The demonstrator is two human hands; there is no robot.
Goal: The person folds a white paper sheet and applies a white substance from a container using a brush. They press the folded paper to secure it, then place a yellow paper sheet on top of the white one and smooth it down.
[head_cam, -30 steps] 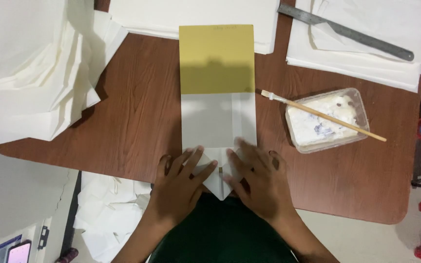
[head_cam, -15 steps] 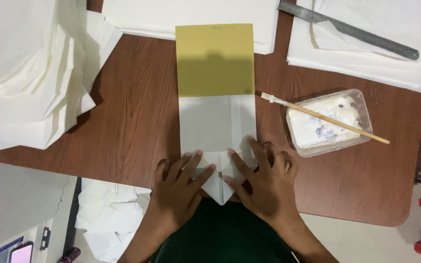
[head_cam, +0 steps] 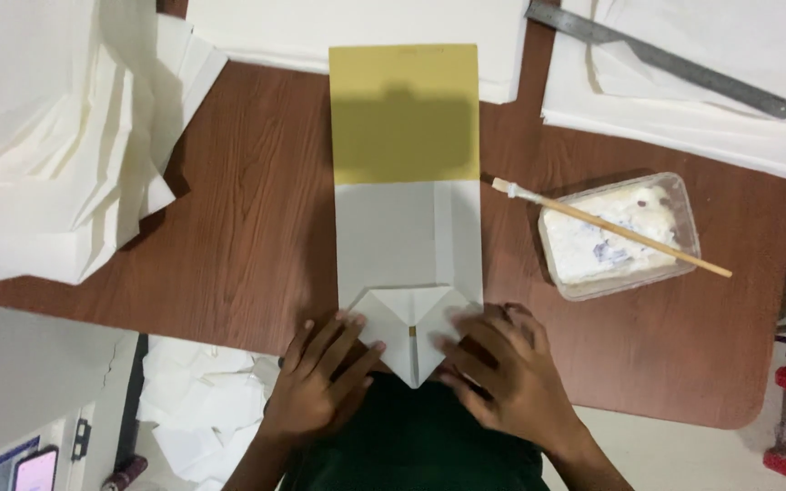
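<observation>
At the lower centre of the frame, the white paper bag [head_cam: 408, 250] is being pressed flat on the desk [head_cam: 229, 227] by both hands, left hand [head_cam: 320, 386] and right hand [head_cam: 502, 382], fingers spread, gripping nothing. The bottom fold is being creased; firm, even pressure seems needed next.

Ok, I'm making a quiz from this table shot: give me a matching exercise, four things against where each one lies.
Things:
1. ruler
2. brush
3. yellow board
4. folded paper stack

Places:
A. across the plastic tub
B. far left of the table
C. on the white sheets at far right
D. middle, sticking out from the white paper being folded

Pairs: 1-C, 2-A, 3-D, 4-B
</observation>
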